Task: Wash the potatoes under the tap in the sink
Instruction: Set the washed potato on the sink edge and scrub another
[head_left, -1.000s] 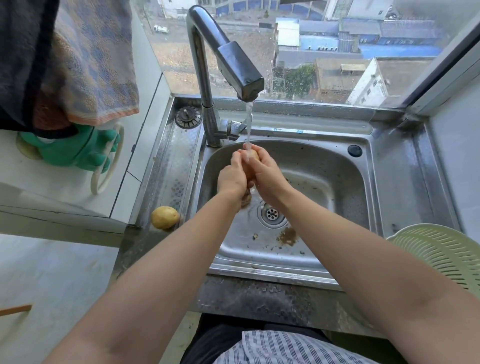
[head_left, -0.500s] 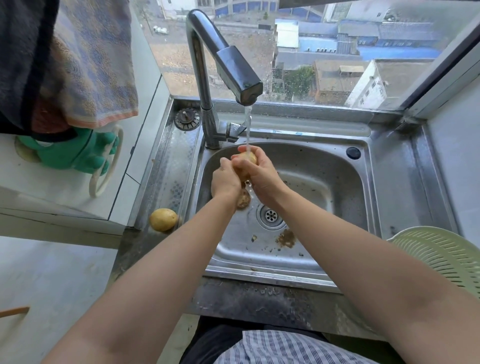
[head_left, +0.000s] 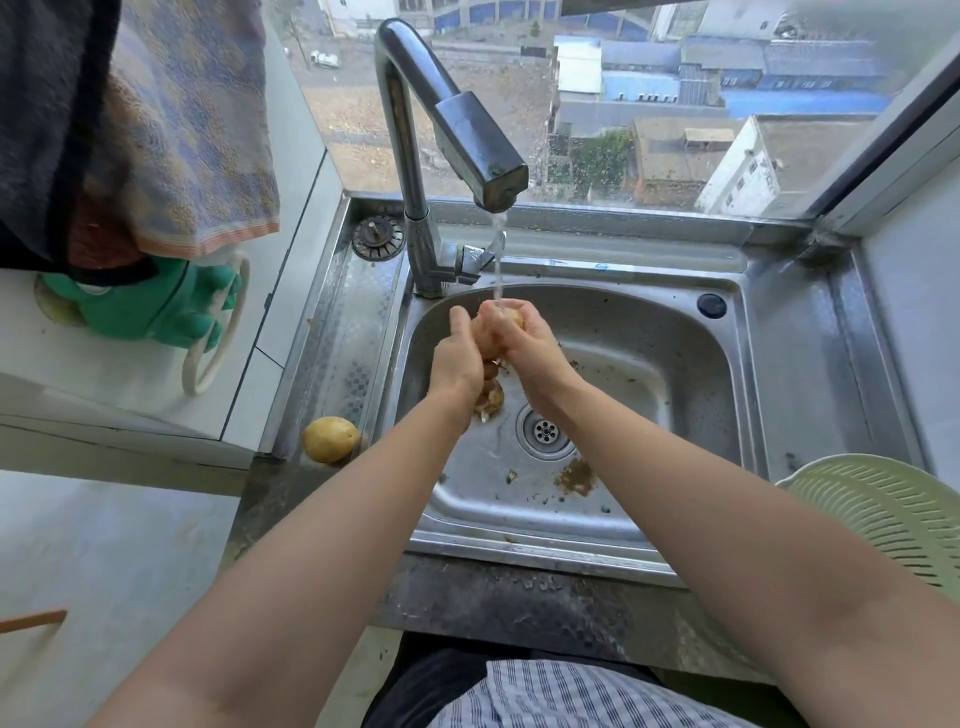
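Head view.

Potato, held (head_left: 491, 332): over the back left part of the sink (head_left: 675, 364), directly under the tap (head_left: 457, 124). The water stream (head_left: 498, 260) lands on its upper end. Its long axis appears to run steeply, upper end toward the spout and lower end toward the basin; the hands cover most of it, so the ends cannot be made out fully. The exposed skin is pale yellow-brown and wet.

Left hand (head_left: 457, 358): fingers curled round the potato's left side. Right hand (head_left: 530, 348): fingers wrapped over its right side and top. Both hands clamp the same potato between them.

Second potato (head_left: 491, 400): on the basin floor just below the hands, beside the drain (head_left: 545, 431), brown and dirty, partly hidden by the left wrist.

Third potato (head_left: 331, 439): on the left ledge at its front corner, long axis roughly left to right, smooth yellow skin.

Room: the basin is open to the right of the hands and toward the front; a dirt patch (head_left: 574, 477) lies in front of the drain. A green colander (head_left: 893, 519) sits at the right front edge.
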